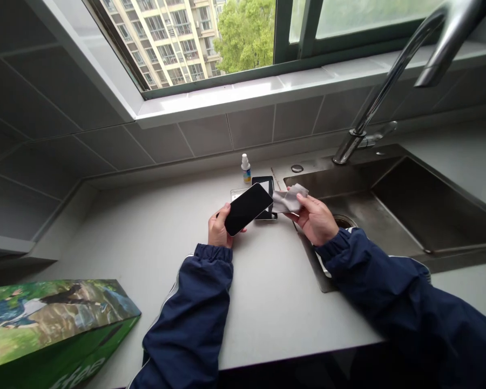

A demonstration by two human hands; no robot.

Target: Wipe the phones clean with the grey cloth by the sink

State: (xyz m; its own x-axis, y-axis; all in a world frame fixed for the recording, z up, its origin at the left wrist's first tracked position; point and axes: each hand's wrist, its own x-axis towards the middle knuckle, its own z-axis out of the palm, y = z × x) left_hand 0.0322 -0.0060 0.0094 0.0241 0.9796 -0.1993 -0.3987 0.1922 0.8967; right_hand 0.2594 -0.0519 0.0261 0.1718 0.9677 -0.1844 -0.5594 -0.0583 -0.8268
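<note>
My left hand [218,229] is closed round the lower left end of a smartphone [249,209], whose black screen faces up at a tilt. To the right, my right hand [316,219] pinches a crumpled light grey cloth [287,199] between thumb and fingers. The cloth's left edge comes close to the phone's right end; whether they touch I cannot tell. Behind the phone lies a dark flat case or box [263,181], partly hidden by the phone and cloth. A small bottle with a white cap [246,168] stands upright just beyond it.
A steel sink [397,208] with a tall chrome faucet [383,97] takes up the right side. The pale countertop [146,227] runs left to the tiled wall. A green printed box [56,329] stands at the lower left. Behind is a window sill [243,89].
</note>
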